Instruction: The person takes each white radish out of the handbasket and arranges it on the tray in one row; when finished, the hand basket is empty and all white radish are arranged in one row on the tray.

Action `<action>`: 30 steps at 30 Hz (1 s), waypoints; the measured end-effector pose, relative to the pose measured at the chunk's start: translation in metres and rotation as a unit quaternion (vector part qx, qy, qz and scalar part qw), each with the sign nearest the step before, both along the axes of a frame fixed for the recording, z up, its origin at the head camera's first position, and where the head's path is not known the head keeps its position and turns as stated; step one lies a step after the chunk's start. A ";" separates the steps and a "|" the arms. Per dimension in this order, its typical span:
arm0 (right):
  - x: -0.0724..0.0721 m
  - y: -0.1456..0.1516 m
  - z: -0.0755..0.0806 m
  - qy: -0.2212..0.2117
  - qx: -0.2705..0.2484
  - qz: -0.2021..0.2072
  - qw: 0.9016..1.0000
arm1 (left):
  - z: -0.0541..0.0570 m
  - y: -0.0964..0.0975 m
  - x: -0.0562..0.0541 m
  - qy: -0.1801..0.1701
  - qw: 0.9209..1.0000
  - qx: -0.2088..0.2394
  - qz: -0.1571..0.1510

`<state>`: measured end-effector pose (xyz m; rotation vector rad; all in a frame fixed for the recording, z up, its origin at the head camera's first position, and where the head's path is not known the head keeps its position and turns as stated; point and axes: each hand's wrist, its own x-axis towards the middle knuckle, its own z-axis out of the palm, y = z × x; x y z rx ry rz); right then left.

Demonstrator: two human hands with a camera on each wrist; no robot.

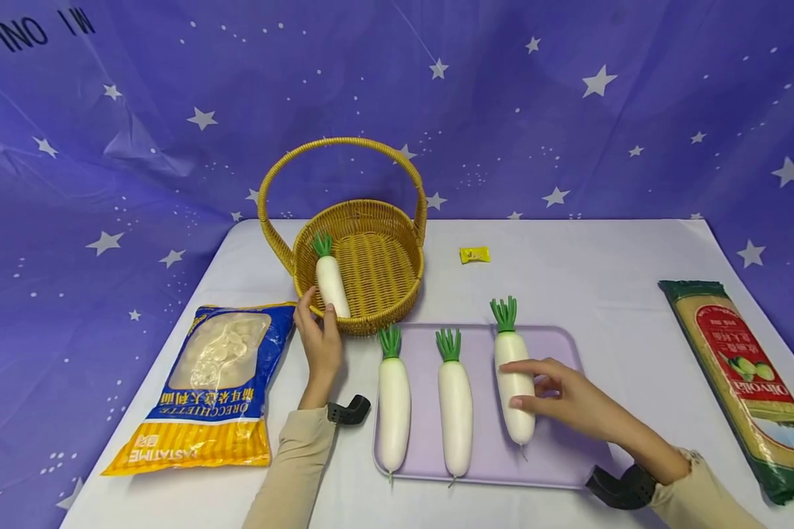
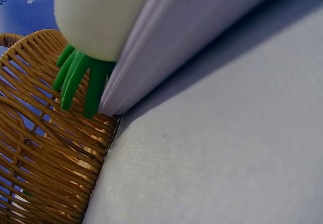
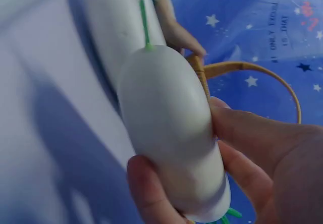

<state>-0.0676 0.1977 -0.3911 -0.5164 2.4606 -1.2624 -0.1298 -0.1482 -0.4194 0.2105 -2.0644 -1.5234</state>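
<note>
My right hand [image 1: 559, 393] grips a white radish [image 1: 512, 360] with green leaf stubs, thumb on one side and fingers on the other. In the right wrist view this radish [image 3: 166, 113] looks raised, its shadow falling apart from it on the lilac tray [image 1: 559, 463]. Two more radishes, a left one [image 1: 394, 411] and a middle one [image 1: 456, 419], lie side by side on the tray. One radish [image 1: 331, 283] leans inside the wicker basket [image 1: 387, 272], along its left wall. My left hand [image 1: 320, 345] rests its fairly straight fingers on the basket's front left rim.
An orecchiette pasta bag [image 1: 215, 389] lies at the left. At the right edge is a long pasta pack [image 1: 744, 382]. A small yellow wrapped sweet [image 1: 474, 254] sits behind the tray. The basket's tall handle [image 1: 344, 141] arches above it; a purple starred cloth [image 1: 503, 95] hangs behind.
</note>
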 end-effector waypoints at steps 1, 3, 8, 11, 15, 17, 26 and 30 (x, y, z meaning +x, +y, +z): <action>0.005 0.001 -0.002 0.004 0.004 0.002 1.000 | 0.000 0.000 0.000 0.000 1.000 0.001 -0.001; 0.014 0.003 -0.007 0.010 0.011 0.009 1.000 | 0.000 0.001 0.001 0.001 1.000 0.003 -0.003; 0.030 0.002 -0.016 0.018 0.012 0.024 0.999 | 0.001 0.001 0.002 0.001 1.000 0.009 0.000; 0.034 0.001 -0.016 0.025 0.020 0.023 0.999 | 0.001 0.001 0.002 -0.001 1.000 0.009 0.002; 0.035 0.001 -0.011 0.023 0.038 0.033 0.999 | 0.001 0.001 0.002 0.000 1.000 0.006 -0.001; 0.035 0.001 -0.009 0.012 0.041 0.040 0.998 | 0.000 0.000 0.002 0.001 1.000 0.009 -0.002; 0.036 -0.003 -0.005 -0.002 0.055 0.033 0.998 | 0.000 0.000 0.001 0.006 1.000 0.008 0.000; 0.036 -0.004 -0.003 0.007 0.065 0.035 0.997 | 0.001 0.000 0.001 0.009 1.000 0.006 0.000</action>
